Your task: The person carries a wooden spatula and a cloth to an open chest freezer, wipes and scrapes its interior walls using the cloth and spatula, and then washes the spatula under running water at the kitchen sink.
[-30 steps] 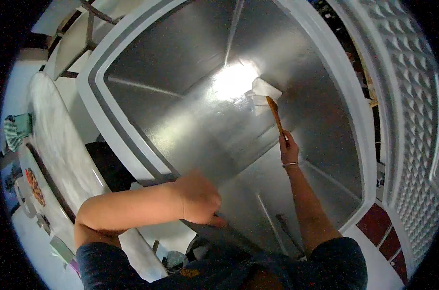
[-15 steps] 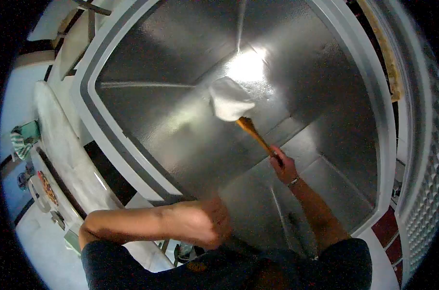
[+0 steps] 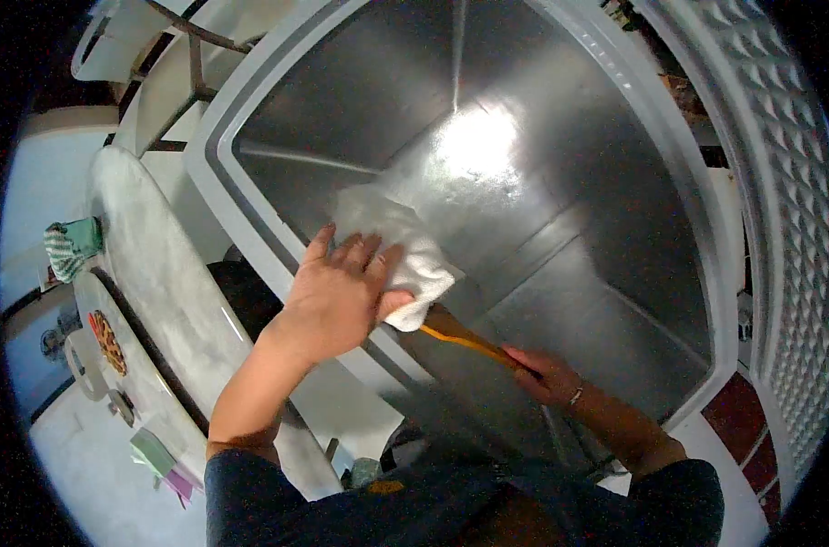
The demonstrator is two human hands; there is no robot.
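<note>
Nearest the body, the right hand (image 3: 547,376) is wrapped round the end of an orange-brown handle (image 3: 474,341), which now slants left toward a white cloth (image 3: 419,273). Half a second ago that cloth was farther out over the floor of the metal-lined interior (image 3: 615,182); it has come back toward the person and lies by the near left side.

The left hand (image 3: 332,301), a moment ago bent in near the chest, has reached out and is laid on the cloth, its fingers spread and the thumb over the near corner. Some blur there means I cannot fairly tell whether it pinches the cloth or only rests against it. For the work in hand, this appears to put both hands on the tool at once, one at each end.

Beyond, the pale rim (image 3: 615,64) encloses the lining, with a dimpled panel (image 3: 779,182) outside it to the right.
</note>
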